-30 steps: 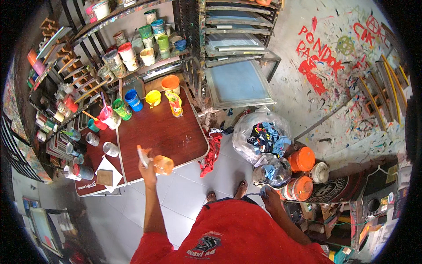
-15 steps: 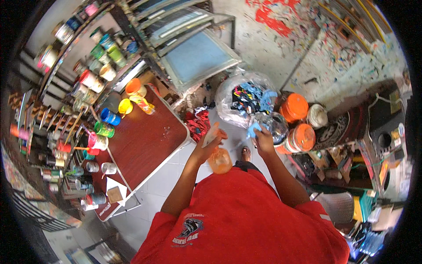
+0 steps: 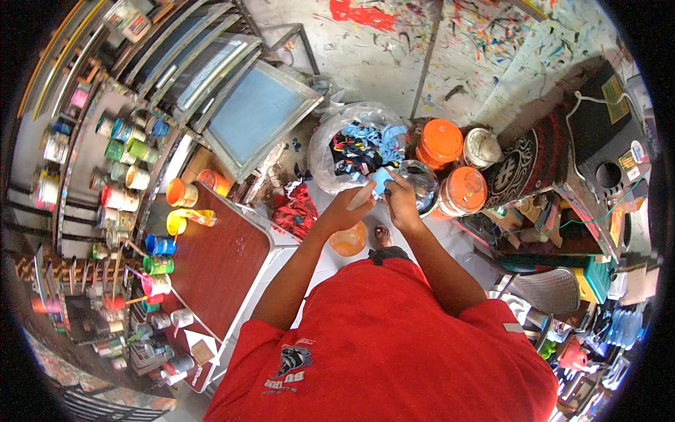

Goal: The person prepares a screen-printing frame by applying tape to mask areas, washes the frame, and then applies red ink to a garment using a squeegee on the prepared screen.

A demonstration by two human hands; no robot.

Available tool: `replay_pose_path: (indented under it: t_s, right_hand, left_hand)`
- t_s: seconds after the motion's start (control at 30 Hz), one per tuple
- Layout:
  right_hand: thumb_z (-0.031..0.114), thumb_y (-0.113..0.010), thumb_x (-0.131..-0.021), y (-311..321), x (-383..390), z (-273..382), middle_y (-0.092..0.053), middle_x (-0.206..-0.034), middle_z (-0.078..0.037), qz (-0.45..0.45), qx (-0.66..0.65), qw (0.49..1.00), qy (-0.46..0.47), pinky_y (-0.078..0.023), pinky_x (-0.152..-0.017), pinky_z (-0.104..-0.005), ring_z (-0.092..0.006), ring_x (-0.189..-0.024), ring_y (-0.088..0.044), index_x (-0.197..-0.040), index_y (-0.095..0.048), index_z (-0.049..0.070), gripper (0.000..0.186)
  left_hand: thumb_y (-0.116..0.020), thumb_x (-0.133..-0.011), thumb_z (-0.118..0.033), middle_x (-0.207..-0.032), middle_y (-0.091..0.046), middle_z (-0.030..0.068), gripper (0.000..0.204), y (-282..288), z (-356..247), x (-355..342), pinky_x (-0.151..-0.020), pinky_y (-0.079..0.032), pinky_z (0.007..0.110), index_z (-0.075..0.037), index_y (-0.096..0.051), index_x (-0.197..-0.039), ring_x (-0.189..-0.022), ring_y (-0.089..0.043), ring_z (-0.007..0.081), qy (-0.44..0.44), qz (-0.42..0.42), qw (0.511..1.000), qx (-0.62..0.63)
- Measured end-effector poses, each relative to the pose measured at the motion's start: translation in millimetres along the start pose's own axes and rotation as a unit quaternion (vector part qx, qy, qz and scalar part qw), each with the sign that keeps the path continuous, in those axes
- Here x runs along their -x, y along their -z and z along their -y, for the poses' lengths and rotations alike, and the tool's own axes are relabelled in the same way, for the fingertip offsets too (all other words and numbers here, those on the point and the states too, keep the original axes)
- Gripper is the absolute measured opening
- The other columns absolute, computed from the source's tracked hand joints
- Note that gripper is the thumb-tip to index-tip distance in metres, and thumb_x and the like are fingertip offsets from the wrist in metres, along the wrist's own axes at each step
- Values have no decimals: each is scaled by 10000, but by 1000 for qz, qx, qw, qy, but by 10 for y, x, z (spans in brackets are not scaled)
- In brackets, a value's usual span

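Note:
My left hand (image 3: 344,213) is closed round the upper part of a translucent bottle (image 3: 349,240) with orange-tinted contents. Its pale top sticks out past my fingers, close to a light blue cloth (image 3: 381,181). That small cloth is pinched in my right hand (image 3: 402,202), its fingers folded over the lower edge. Both hands are close together in front of my body, above the floor. Just beyond them stands a clear plastic bag (image 3: 320,158) full of blue, black and coloured rags (image 3: 358,144).
A dark red table (image 3: 225,257) with paint pots stands at the left, below shelves of paint containers. Framed screens (image 3: 260,116) are stacked at the far left. Orange-lidded buckets (image 3: 464,188) stand right of the bag. Red cloth (image 3: 295,212) lies on the floor. A chair (image 3: 545,290) is at the right.
My hands have come together, bringing the bottle's top and the blue cloth close to each other. The whole view has turned, so the table and shelves sit differently.

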State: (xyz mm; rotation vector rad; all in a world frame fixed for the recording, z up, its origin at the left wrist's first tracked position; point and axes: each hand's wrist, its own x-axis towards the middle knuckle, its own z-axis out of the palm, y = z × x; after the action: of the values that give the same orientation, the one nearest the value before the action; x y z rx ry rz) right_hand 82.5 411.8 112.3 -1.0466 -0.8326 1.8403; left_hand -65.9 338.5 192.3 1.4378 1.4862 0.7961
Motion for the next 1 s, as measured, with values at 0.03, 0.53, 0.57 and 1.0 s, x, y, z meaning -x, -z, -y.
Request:
replay_pose_path:
  t_s: [0.03, 0.53, 0.57, 1.0]
  right_hand:
    - [62, -464, -840, 19, -18, 81, -600, -915, -43, -8, -38, 999, -16, -422, -611, -189, -85, -706, -535, -1175, -556, 14, 350]
    - [128, -422, -891, 417, -443, 622, -581, -925, -25, -38, -85, 996, -17, -447, -609, -212, -96, -757, -537, -1122, -536, 13, 282]
    - [131, -421, -892, 410, -454, 655, -582, -921, -23, -46, -90, 995, -21, -447, -614, -215, -97, -758, -536, -1116, -539, 16, 278]
    - [180, -438, -909, 582, -705, 661, -567, -880, -6, -39, -65, 996, -36, -431, -607, -228, -98, -754, -519, -1040, -554, 55, 215]
  left_hand:
    - [-624, -825, -383, -1037, -612, 152, 478, -25, -38, -91, -815, -451, 339, -37, -573, -1151, -951, -581, 219, -3, 2, 1000, -4]
    - [-565, -840, -332, -864, -615, 159, 382, -288, -37, -1079, -709, -462, 356, -78, -552, -1125, -806, -607, 291, -76, 38, 994, -69]
    - [-571, -837, -327, -862, -614, 157, 391, -300, -14, -1112, -709, -462, 356, -77, -543, -1136, -800, -606, 290, -82, 38, 994, -67]
    - [-607, -823, -248, -808, -626, 115, 363, -396, 15, -1295, -673, -459, 341, -51, -567, -1126, -726, -597, 224, -61, 43, 994, -79]
